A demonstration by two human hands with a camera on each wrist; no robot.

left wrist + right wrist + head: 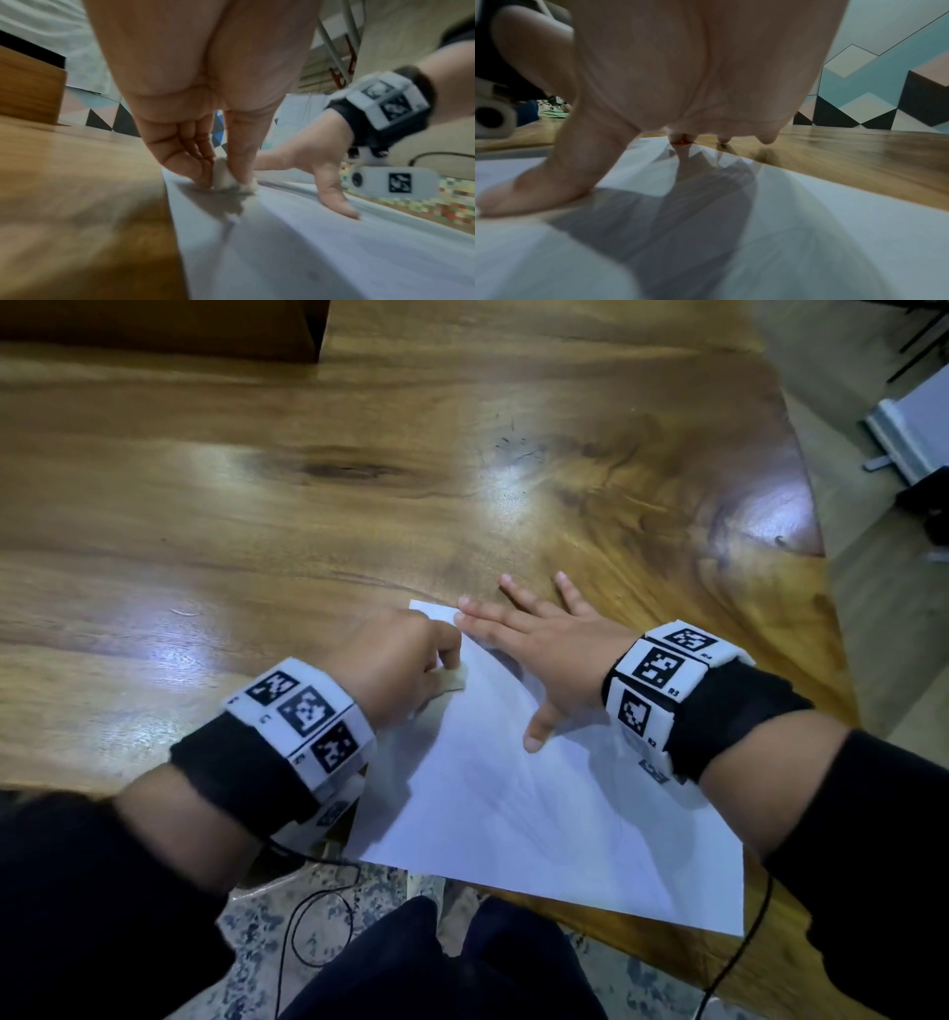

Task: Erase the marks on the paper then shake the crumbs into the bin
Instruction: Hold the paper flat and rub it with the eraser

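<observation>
Sheet of white paper [539, 814] flat on glossy brown wooden table [308, 531], near edge hanging slightly past the table's front rim. Faint grey pencil marks barely visible across the middle of the sheet; too pale to read.

Left hand [395, 654] at the paper's left edge, toward the far corner. Fingers curled down, pinching small whitish block eraser [452, 683] between thumb and fingertips. From the left wrist view, same eraser [222, 178] pressed onto the sheet [321, 253] just inside its border with the wood [77, 192]; lower end of the eraser greyed and smudged. Picture blurred around the grip.

Right hand [544, 649] spread wide and flat, holding nothing. Palm and thumb down on the paper's far right part; index and middle fingertips at the far corner, the outer two fingers reaching past the edge onto bare table. Thumb [334, 194] planted on the sheet, well apart from the eraser. Right wrist view: thumb [539, 188] pressing the paper [808, 233], fingertips [766, 138] beyond on the wood [859, 158], hand's shadow falling over the sheet.

White marker-printed bands [303, 716] over black wraps on both wrists. Thin black cable [292, 932] trailing below the table edge. Patterned speckled floor [246, 942] underneath. No bin in any view.
</observation>
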